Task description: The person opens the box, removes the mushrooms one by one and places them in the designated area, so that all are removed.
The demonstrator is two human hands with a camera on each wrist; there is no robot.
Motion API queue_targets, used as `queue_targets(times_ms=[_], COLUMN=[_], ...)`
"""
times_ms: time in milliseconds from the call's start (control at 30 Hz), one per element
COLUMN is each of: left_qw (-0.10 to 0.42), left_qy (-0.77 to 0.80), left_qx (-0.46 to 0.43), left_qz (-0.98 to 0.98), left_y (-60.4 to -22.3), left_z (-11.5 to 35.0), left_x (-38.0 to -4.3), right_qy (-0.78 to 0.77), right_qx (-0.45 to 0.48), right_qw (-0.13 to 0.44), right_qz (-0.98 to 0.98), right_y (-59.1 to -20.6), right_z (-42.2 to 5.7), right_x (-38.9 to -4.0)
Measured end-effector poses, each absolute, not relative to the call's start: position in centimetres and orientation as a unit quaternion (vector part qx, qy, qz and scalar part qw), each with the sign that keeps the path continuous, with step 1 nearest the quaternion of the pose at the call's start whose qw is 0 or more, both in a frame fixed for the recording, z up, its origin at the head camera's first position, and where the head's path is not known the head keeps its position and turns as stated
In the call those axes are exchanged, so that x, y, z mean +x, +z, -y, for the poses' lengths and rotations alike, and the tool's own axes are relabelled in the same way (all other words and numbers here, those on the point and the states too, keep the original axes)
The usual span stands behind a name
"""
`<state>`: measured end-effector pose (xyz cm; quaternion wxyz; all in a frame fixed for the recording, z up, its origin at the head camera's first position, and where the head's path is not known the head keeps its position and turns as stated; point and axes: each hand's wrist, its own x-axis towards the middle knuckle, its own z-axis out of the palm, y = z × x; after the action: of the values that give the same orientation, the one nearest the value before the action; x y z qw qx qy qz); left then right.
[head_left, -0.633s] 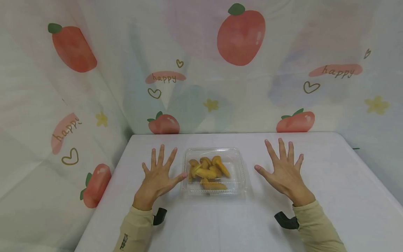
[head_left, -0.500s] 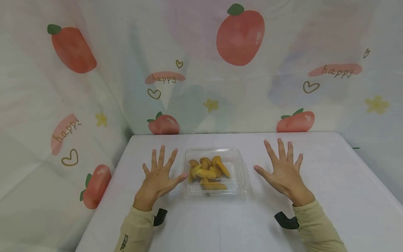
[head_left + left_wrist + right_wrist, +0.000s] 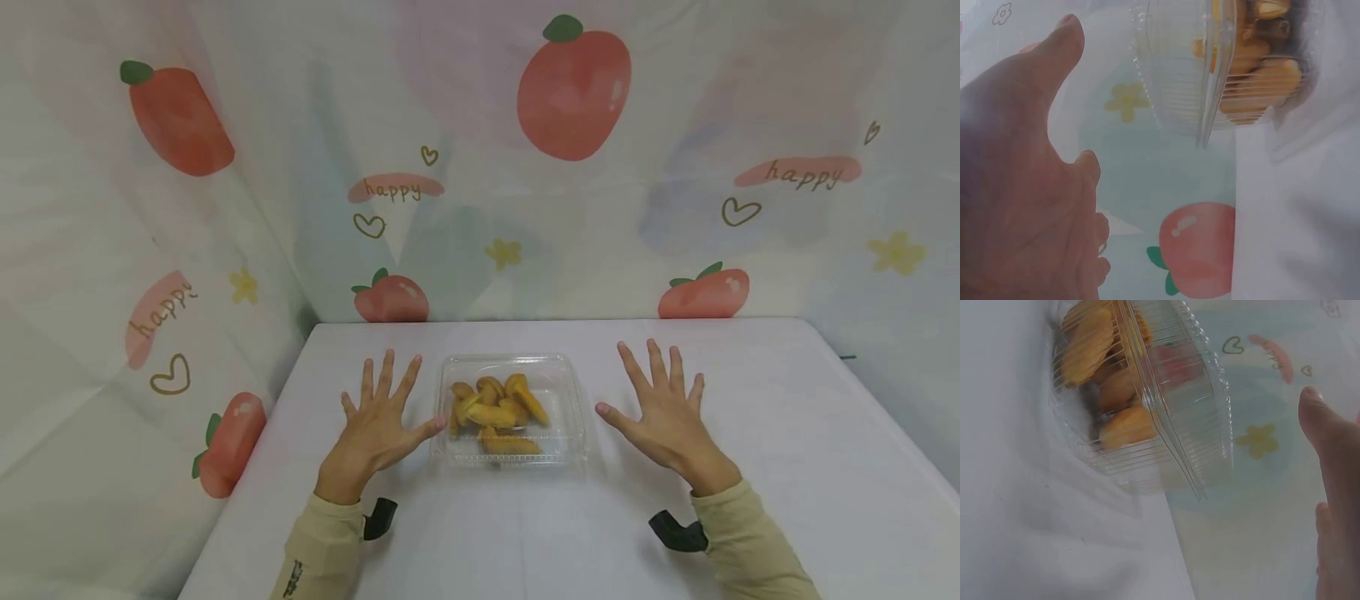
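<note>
Box (image 3: 561, 408) of yellow mushrooms (image 3: 491, 416), closed, resting on white worktop (image 3: 562, 542); left hand (image 3: 372, 435) and right hand (image 3: 670, 427), outspread and well apart, flank it.

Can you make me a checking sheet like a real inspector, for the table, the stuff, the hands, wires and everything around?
Surface: white cloth-covered table.
Job's things: clear, rectangular plastic box, lid down, holding yellow-brown, mushroom-like pieces.
Clutter: nothing seen.
Grippers: bare left hand and bare right hand, fingers spread, one each side of the box, holding nothing; beige sleeves; black, curved pieces at both wrists.
Cables: nothing seen.
Surroundings: pale fabric backdrop printed with red fruit, yellow flowers, brown hearts and "happy".
</note>
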<state>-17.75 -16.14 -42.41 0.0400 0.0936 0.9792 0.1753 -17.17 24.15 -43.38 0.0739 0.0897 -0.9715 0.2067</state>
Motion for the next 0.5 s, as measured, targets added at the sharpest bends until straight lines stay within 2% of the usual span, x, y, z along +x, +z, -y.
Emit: queue_targets(times_ms=[500], left_qw=[0.113], left_qy=[0.261], left_qx=[0.13], left_qz=[-0.95], left_y=[-42.7], left_z=[15.5], left_x=[-17.8], right_qy=[0.256], right_qx=[0.144], right_qw=[0.019], right_qz=[0.956], right_y=[-44.5], right_z=[-22.9], right_x=[-17.2])
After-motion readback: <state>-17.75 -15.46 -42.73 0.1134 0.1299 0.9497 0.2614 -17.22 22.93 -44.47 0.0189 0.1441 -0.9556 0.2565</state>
